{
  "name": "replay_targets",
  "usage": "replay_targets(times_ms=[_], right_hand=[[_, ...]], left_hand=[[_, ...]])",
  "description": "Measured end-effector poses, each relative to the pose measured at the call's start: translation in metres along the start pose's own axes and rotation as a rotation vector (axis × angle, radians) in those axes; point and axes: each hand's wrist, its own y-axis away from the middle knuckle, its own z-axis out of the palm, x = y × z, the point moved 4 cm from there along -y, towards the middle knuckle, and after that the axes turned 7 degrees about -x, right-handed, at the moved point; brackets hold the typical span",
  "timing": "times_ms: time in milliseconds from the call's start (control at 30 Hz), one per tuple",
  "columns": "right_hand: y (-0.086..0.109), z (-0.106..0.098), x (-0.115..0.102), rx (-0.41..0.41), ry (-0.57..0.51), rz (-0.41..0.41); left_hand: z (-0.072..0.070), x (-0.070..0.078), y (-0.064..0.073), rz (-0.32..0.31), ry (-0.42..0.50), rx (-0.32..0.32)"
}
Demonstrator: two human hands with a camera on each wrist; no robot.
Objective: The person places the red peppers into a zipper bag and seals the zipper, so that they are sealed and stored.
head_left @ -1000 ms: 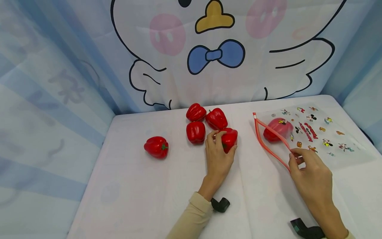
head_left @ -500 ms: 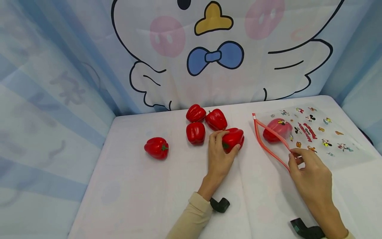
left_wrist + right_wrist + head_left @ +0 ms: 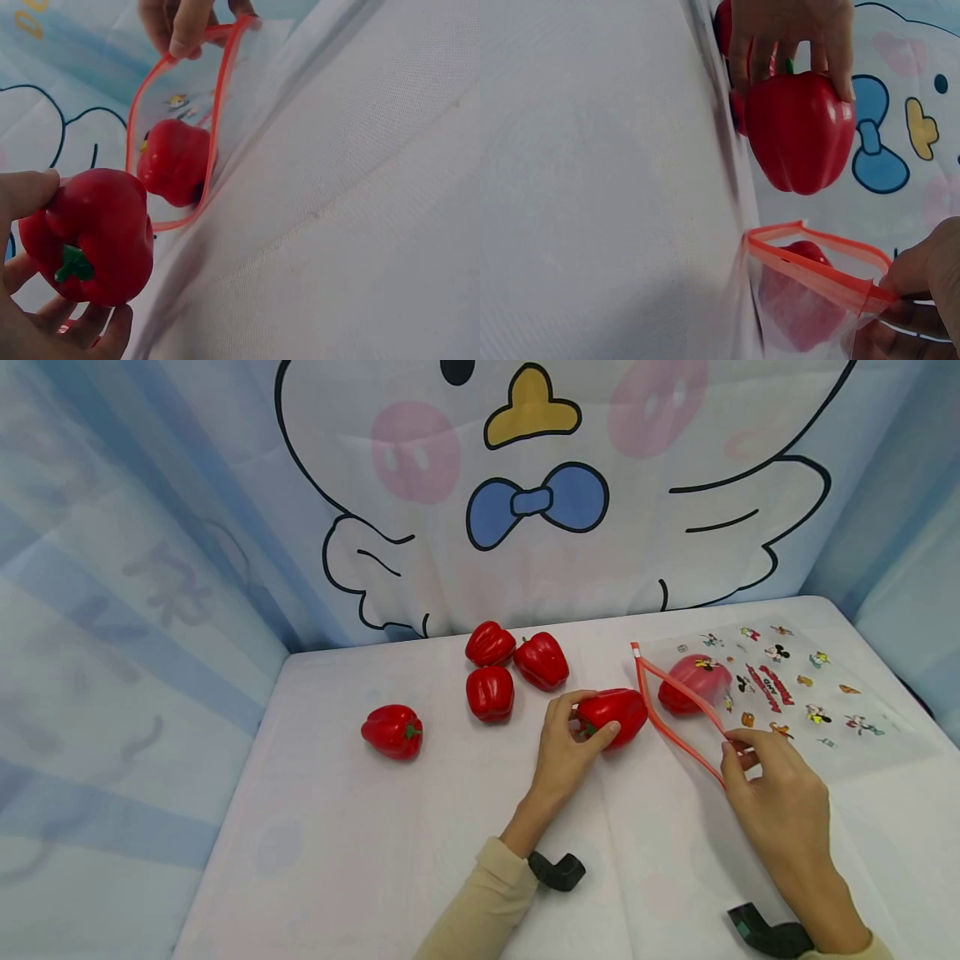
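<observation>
My left hand [image 3: 566,752] grips a red bell pepper [image 3: 617,717] by its stem end, just left of the bag's mouth; the green stem [image 3: 73,264] shows in the left wrist view. With my right hand [image 3: 783,810] I pinch the orange rim [image 3: 693,697] of a clear zip bag [image 3: 832,693] printed with cartoon figures. The bag lies on its side with its mouth spread toward the left hand. Inside it sits another red bell pepper [image 3: 176,161], near the opening. Part of the rim is hidden behind my right fingers.
Three red peppers [image 3: 490,693] stand grouped at the back middle of the white table [image 3: 337,860]. A single pepper [image 3: 393,732] lies further left. Behind the table hangs a cartoon-printed curtain [image 3: 536,577].
My left hand has carried its pepper rightward, away from the group and up to the bag's mouth. My right hand has kept its hold on the rim, nearly still.
</observation>
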Motion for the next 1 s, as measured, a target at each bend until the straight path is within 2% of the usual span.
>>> replay_targets(times_ms=[600, 1000], right_hand=[[0.000, -0.001, -0.001, 0.004, -0.002, -0.004], [0.000, 0.001, -0.001, 0.008, 0.007, -0.005]], left_hand=[[0.032, 0.012, -0.014, 0.055, -0.033, -0.039], [0.044, 0.013, -0.018, 0.041, -0.047, -0.047]])
